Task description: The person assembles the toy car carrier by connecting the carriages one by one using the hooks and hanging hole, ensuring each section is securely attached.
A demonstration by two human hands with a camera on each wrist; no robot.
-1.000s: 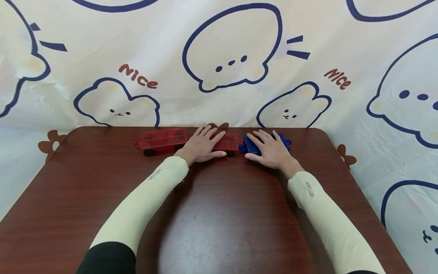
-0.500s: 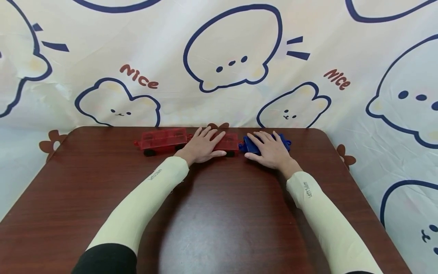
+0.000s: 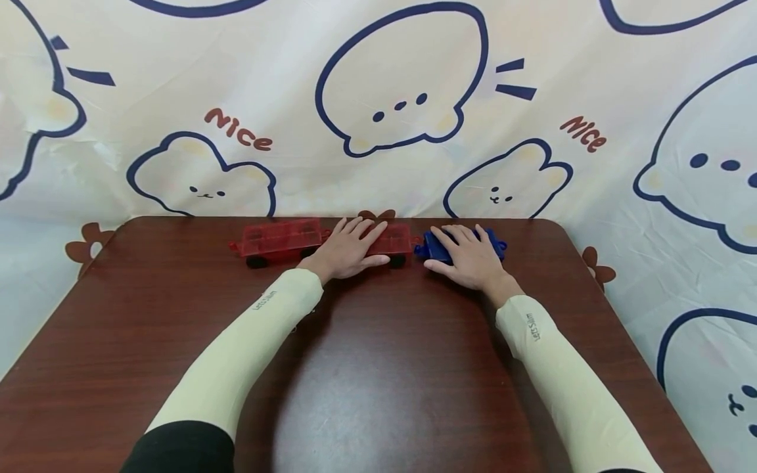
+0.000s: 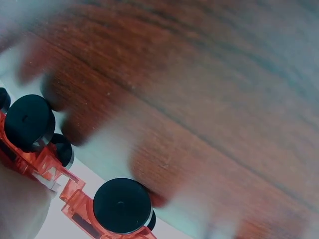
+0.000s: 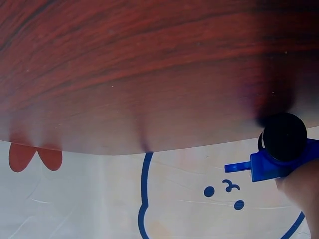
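Red see-through material forms the middle wagon, which stands upright on the table near the far edge. The left hand lies across its top, palm down, fingers straight and spread apart; the thumb points toward the blue wagon. The right hand lies over the blue wagon in the same manner, fingers extended and apart, thumb at the near side.

The facing ends of the middle and blue wagons sit close together; whether their couplings are engaged cannot be determined. A second red wagon, the outer wagon, stands in line to the left, its end beside the left wrist.

The left wrist view shows black wheels on red frames, with a red coupling between two of them. The right wrist view shows a blue tab projecting from the blue wagon beside a black wheel.

Pale sleeves with printed lettering cover both forearms. The table is dark red-brown with wood grain. Behind it hangs a white cloth printed with blue-outlined animals, brown flowers and "Nice" lettering.
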